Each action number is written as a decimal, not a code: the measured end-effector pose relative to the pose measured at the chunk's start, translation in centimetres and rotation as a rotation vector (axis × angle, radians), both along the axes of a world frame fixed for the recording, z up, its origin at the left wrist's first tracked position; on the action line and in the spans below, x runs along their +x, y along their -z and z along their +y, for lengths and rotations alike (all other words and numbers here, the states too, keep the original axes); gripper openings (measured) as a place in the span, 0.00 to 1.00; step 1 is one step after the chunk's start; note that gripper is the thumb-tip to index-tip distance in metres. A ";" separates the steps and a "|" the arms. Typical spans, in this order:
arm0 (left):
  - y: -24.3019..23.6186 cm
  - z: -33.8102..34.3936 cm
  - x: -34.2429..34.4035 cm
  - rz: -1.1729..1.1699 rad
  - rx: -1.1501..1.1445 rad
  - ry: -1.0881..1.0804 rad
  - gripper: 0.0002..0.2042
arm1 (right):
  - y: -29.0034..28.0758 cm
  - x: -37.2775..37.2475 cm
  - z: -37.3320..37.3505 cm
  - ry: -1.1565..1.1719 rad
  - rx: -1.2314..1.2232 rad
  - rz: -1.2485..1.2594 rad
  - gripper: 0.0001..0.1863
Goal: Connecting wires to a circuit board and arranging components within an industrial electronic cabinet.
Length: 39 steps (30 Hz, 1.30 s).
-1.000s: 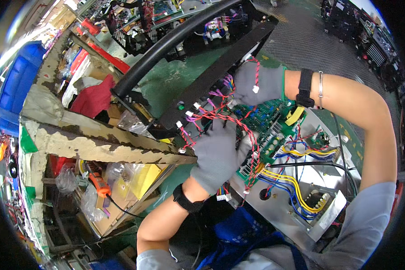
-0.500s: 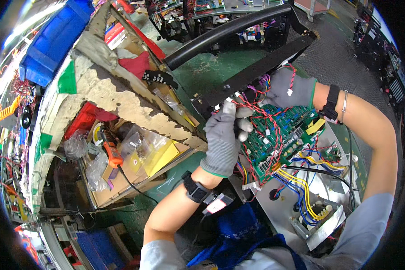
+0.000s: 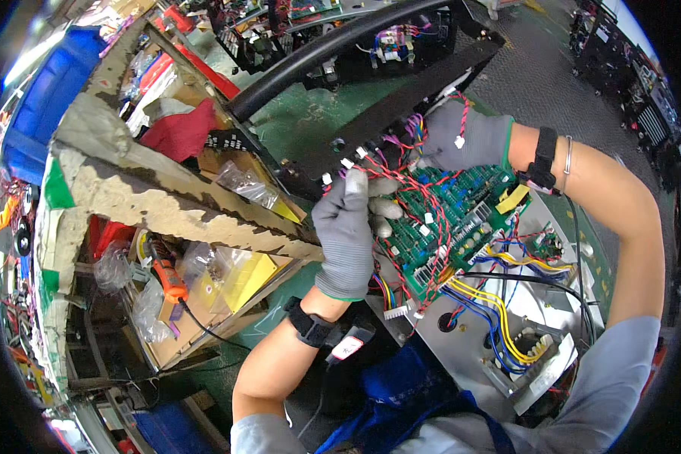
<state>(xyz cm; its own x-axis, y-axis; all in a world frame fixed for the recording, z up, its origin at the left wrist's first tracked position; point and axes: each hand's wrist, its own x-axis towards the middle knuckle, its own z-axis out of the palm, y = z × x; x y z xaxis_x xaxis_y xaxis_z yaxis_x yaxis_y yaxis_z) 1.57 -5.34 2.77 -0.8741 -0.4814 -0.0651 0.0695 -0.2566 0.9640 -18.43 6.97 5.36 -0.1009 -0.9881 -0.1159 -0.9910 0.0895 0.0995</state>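
Note:
My left hand, in a grey glove with whitish fingertips, is closed at the lower edge of a black panel. Its fingertips press together beside white plugs and red-and-white twisted wires; what they pinch is hidden. My right hand, gloved alike, reaches to the panel's edge by a bundle of coloured wires. Its fingertips are out of sight, and a loose twisted wire with a white plug lies over its back. Below both hands, a green circuit board sits on a metal chassis.
At left stands a worn wooden shelf holding an orange-handled corded tool, plastic bags and a red cloth. A blue bin is far left. A curved black bar rises behind the panel. Yellow and blue cables cross the chassis.
The whole view has shifted, so the shelf, panel and board appear farther left. Both hands keep nearly the same places at the panel and wires.

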 end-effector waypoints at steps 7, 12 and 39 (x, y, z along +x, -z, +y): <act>-0.7 -0.4 -0.2 -0.083 -0.027 -0.021 0.19 | 0.4 -0.3 0.1 -0.056 -0.169 -0.007 0.18; -0.5 -0.2 -0.2 -0.064 -0.068 -0.009 0.19 | 0.3 -0.4 0.5 -0.040 -0.152 -0.024 0.12; -0.3 1.5 -1.6 -0.100 -1.545 0.125 0.16 | 0.5 -0.4 0.5 0.010 -0.095 -0.019 0.13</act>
<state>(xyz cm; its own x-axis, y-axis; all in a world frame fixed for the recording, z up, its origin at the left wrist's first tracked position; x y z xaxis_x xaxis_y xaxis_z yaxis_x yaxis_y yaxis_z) -0.05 -3.79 3.03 -0.9349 -0.0600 0.3499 0.0460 0.9568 0.2871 -18.84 7.46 4.85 -0.1096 -0.9937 -0.0236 -0.9916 0.1076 0.0711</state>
